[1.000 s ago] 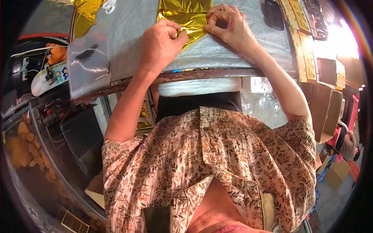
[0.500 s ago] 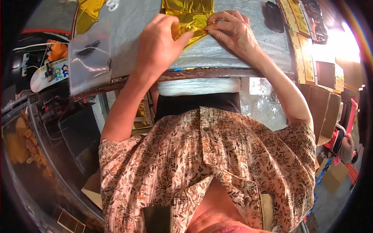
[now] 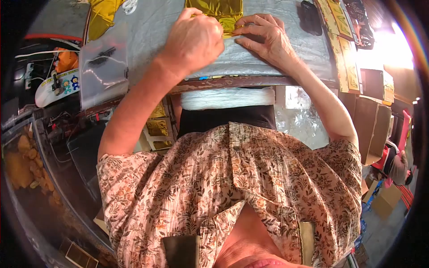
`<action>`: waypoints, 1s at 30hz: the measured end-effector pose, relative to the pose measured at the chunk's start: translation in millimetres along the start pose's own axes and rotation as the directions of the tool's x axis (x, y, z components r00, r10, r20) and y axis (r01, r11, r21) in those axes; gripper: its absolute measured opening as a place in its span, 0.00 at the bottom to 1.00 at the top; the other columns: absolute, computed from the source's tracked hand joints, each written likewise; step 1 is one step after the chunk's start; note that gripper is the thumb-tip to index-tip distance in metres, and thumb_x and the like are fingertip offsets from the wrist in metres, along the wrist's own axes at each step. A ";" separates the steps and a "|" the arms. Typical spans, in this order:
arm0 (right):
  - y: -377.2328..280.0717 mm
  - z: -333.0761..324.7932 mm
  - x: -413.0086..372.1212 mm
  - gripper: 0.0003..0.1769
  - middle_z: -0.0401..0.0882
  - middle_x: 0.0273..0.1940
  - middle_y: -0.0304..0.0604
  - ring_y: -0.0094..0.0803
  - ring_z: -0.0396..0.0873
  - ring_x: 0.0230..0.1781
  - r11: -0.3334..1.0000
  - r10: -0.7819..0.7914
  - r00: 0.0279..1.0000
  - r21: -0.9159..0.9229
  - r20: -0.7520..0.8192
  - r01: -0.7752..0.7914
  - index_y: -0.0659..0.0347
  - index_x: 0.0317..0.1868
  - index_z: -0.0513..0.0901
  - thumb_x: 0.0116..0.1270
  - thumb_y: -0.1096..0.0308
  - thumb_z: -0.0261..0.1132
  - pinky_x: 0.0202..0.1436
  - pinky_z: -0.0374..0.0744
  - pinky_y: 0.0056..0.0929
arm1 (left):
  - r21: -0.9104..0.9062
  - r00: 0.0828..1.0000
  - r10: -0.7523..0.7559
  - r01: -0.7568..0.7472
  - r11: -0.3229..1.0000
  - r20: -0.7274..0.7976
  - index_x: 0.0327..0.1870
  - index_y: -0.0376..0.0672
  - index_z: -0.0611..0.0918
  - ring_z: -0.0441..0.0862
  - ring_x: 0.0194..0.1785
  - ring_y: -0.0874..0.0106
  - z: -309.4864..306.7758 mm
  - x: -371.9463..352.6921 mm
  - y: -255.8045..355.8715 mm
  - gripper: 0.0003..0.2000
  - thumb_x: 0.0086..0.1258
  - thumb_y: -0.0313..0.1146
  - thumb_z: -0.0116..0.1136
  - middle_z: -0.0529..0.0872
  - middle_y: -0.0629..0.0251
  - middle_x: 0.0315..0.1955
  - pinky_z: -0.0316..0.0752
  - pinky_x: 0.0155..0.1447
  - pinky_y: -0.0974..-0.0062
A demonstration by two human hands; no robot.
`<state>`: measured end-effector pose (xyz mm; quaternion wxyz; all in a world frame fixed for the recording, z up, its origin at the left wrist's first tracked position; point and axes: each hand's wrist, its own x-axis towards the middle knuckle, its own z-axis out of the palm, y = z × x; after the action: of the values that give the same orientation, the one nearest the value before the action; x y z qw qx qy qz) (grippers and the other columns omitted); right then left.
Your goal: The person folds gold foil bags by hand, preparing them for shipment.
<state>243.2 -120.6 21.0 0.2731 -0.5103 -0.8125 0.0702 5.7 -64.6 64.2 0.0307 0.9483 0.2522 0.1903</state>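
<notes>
A shiny gold foil piece lies on the grey-covered table, its creased near end between my hands. My left hand is closed like a fist over the foil's near left part. Its fingertips are curled under, and what they grip is mostly hidden. At the foil's near right corner, my right hand pinches the edge between thumb and forefinger, its other fingers bent above. Little of the foil's near edge shows between the two hands.
More gold foil lies at the table's far left, above a clear plastic sheet. A black object rests at the right, beside yellow-gold boxes. Cardboard boxes stand right. Another person is at the far right.
My left hand has moved up and right and curled from a loose, partly spread grip into a fist. The foil's pointed near corner no longer shows. My right hand keeps its pinch.
</notes>
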 end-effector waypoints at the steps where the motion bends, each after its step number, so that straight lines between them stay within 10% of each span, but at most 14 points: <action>1: 0.6 1.0 -0.3 0.10 0.85 0.59 0.31 0.37 0.75 0.66 1.000 0.019 1.000 0.020 0.000 -0.019 0.50 0.49 0.94 0.69 0.60 0.74 0.77 0.63 0.47 | 0.006 0.991 -0.063 0.063 0.998 0.117 0.30 0.40 0.91 0.87 0.50 0.62 -4.4 6.2 -2.2 0.08 0.66 0.31 0.62 0.92 0.60 0.39 0.74 0.66 0.60; 5: 8.4 7.5 -3.0 0.10 0.85 0.61 0.31 0.37 0.74 0.68 0.994 0.082 0.996 0.077 0.019 -0.083 0.51 0.47 0.94 0.69 0.59 0.74 0.77 0.64 0.44 | -0.121 0.765 -0.349 0.481 0.868 0.541 0.41 0.41 0.90 0.87 0.54 0.59 -23.7 33.8 -7.7 0.08 0.66 0.31 0.63 0.91 0.59 0.47 0.77 0.64 0.62; 8: 2.5 7.1 -1.3 0.10 0.83 0.65 0.33 0.41 0.73 0.69 0.985 0.172 0.984 0.023 -0.049 -0.171 0.51 0.46 0.95 0.69 0.58 0.74 0.77 0.66 0.43 | -0.494 0.859 -0.165 0.424 0.759 0.485 0.62 0.40 0.85 0.84 0.56 0.71 -31.3 29.0 -55.8 0.18 0.83 0.42 0.60 0.89 0.59 0.53 0.76 0.63 0.73; 9: 1.9 5.7 -1.1 0.11 0.82 0.67 0.34 0.42 0.73 0.70 0.982 0.188 0.981 0.015 -0.058 -0.187 0.51 0.47 0.95 0.69 0.59 0.74 0.77 0.66 0.44 | -0.741 0.939 -0.329 0.293 0.604 0.102 0.51 0.36 0.86 0.82 0.45 0.76 -36.8 11.5 -38.5 0.13 0.83 0.37 0.57 0.90 0.64 0.41 0.77 0.55 0.76; 10: 1.4 4.3 -1.2 0.11 0.80 0.70 0.35 0.44 0.72 0.71 0.979 0.202 0.977 0.007 -0.065 -0.202 0.50 0.47 0.95 0.69 0.59 0.74 0.78 0.66 0.44 | -0.742 0.932 -0.350 0.298 0.601 0.091 0.51 0.36 0.86 0.82 0.45 0.76 -23.2 0.7 -52.3 0.13 0.83 0.37 0.57 0.90 0.64 0.41 0.77 0.55 0.76; 12: -1.0 3.5 -2.4 0.11 0.73 0.77 0.40 0.48 0.68 0.75 0.978 0.209 0.977 -0.008 -0.047 -0.210 0.51 0.48 0.95 0.69 0.59 0.74 0.80 0.64 0.46 | -0.858 0.893 -0.233 -0.253 0.448 -0.385 0.50 0.36 0.85 0.81 0.45 0.78 6.0 -21.0 -89.4 0.12 0.82 0.36 0.57 0.89 0.66 0.42 0.78 0.56 0.73; 13: -1.9 3.5 -1.2 0.11 0.72 0.78 0.42 0.50 0.66 0.77 0.974 0.224 0.972 -0.007 -0.068 -0.225 0.50 0.47 0.96 0.69 0.58 0.74 0.81 0.61 0.48 | -0.816 0.838 -0.531 0.391 0.426 0.124 0.51 0.35 0.85 0.82 0.48 0.76 -9.9 -32.6 -84.0 0.09 0.79 0.30 0.59 0.88 0.65 0.45 0.78 0.56 0.73; 19: -8.9 -3.6 5.4 0.11 0.61 0.84 0.53 0.52 0.50 0.87 0.950 0.289 0.957 0.127 -0.004 -0.287 0.51 0.48 0.96 0.67 0.63 0.78 0.86 0.52 0.49 | -0.487 0.941 -0.331 0.257 0.835 -0.071 0.44 0.41 0.86 0.82 0.63 0.58 4.1 -81.4 -64.3 0.10 0.62 0.29 0.67 0.80 0.61 0.63 0.76 0.67 0.64; 30: 2.5 -8.1 -3.5 0.12 0.62 0.84 0.46 0.52 0.50 0.87 0.955 0.215 0.974 0.194 0.066 -0.224 0.49 0.49 0.96 0.65 0.64 0.79 0.87 0.52 0.50 | -0.357 0.870 -0.483 0.422 0.833 -0.101 0.35 0.45 0.92 0.80 0.64 0.61 17.7 -79.3 -53.8 0.06 0.63 0.36 0.72 0.85 0.66 0.58 0.71 0.70 0.59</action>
<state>250.5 -123.8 25.5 0.2954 -0.5656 -0.7454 0.1928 -76.2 -55.8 12.1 0.2063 0.8208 0.4371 0.3044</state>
